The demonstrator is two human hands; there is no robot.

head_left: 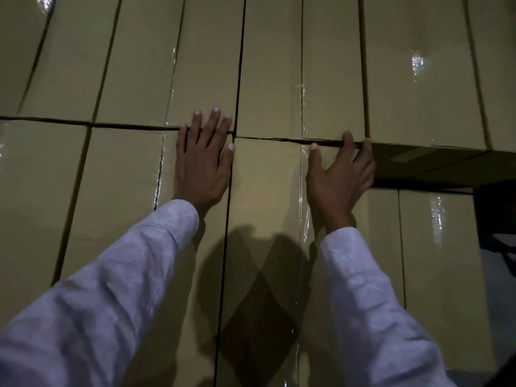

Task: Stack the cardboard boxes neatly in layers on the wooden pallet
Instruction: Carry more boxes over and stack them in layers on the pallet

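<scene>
— How do the boxes lie?
— In two rows; the far row [279,65] meets the near row [117,191] along one seam; right of the near row's end box [265,205], lower boxes [435,247] lie a layer down.
— And the hands?
— The left hand [201,166] lies across the seam, left of the end box; the right hand [340,174] is on that box's far right corner.

Dim scene; tape [417,62] glare; arm shadows on boxes [262,263]; soft, wide-angle edge distortion.
</scene>
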